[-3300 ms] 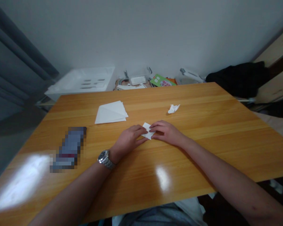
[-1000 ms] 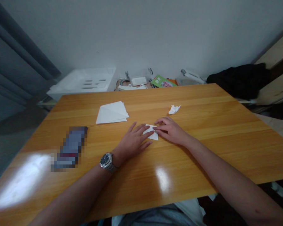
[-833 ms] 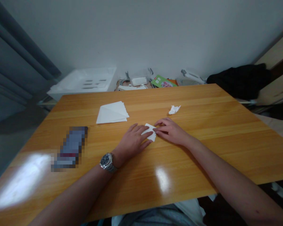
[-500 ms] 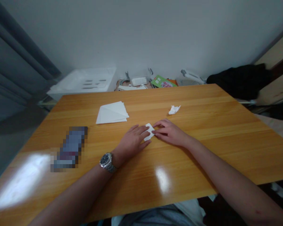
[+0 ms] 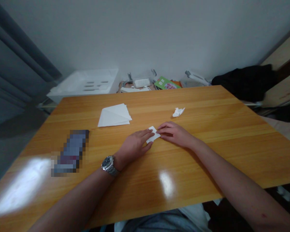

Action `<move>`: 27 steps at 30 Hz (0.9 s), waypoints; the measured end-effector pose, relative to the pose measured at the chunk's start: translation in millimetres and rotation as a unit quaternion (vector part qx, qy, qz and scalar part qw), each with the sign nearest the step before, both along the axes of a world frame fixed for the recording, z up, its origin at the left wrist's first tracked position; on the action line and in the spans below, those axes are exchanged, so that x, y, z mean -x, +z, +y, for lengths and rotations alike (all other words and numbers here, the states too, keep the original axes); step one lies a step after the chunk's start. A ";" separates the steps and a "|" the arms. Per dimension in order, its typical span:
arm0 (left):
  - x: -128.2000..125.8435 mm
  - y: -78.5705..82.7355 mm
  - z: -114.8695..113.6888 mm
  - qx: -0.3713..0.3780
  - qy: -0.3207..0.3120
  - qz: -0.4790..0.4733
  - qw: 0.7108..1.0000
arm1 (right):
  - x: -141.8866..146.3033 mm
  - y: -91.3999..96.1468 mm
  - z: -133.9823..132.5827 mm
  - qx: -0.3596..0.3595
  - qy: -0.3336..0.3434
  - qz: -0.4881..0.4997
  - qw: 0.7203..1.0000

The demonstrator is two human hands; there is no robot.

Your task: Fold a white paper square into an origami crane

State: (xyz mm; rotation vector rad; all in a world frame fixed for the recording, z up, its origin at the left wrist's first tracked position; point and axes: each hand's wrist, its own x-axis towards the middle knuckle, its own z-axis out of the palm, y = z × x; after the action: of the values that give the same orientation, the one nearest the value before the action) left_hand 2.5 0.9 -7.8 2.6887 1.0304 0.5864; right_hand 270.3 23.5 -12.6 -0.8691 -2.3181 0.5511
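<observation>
A small folded white paper (image 5: 153,134) lies on the wooden table (image 5: 207,135) near its middle. My left hand (image 5: 134,145), with a metal watch on the wrist, rests flat with its fingers stretched over the paper's left part. My right hand (image 5: 175,133) comes in from the right, and its fingertips press on the paper's right edge. Most of the paper is hidden under the fingers.
A stack of white paper sheets (image 5: 114,115) lies to the far left of the hands. A crumpled white scrap (image 5: 178,111) sits beyond my right hand. A blurred dark flat object (image 5: 71,151) lies at the left. Behind the table stand a white tray, clutter and dark cloth.
The paper was flattened and folded smaller between the hands. My left fingers, spread a second ago, drew together over it, and my right fingertips slid along its right edge.
</observation>
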 end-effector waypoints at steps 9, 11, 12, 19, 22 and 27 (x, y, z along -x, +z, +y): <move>1.7 4.6 -2.2 0.009 -0.059 0.021 0.998 | -0.7 1.0 1.4 0.011 -0.008 0.015 1.000; 1.0 6.1 -3.2 0.006 -0.060 0.027 0.998 | -1.1 2.0 1.5 0.016 -0.013 0.014 1.000; 0.6 6.4 -3.5 0.005 -0.060 0.028 0.998 | -1.3 2.2 1.6 0.018 -0.017 0.011 1.000; 1.5 4.9 -3.5 0.013 -0.087 0.007 0.996 | -0.7 0.2 1.6 0.022 -0.036 0.012 0.999; 2.0 6.1 -4.2 0.020 -0.087 0.017 0.996 | 1.6 0.0 0.8 0.019 -0.047 0.009 0.999; 2.0 6.5 -4.2 0.031 -0.091 0.020 0.995 | 5.7 -1.2 0.3 0.023 -0.065 0.008 0.998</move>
State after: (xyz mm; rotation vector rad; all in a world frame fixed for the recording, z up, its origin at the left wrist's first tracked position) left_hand 0.5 -3.3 -1.3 2.7096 0.7876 0.4608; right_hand 264.7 23.9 -13.8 -1.0238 -2.2235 0.5554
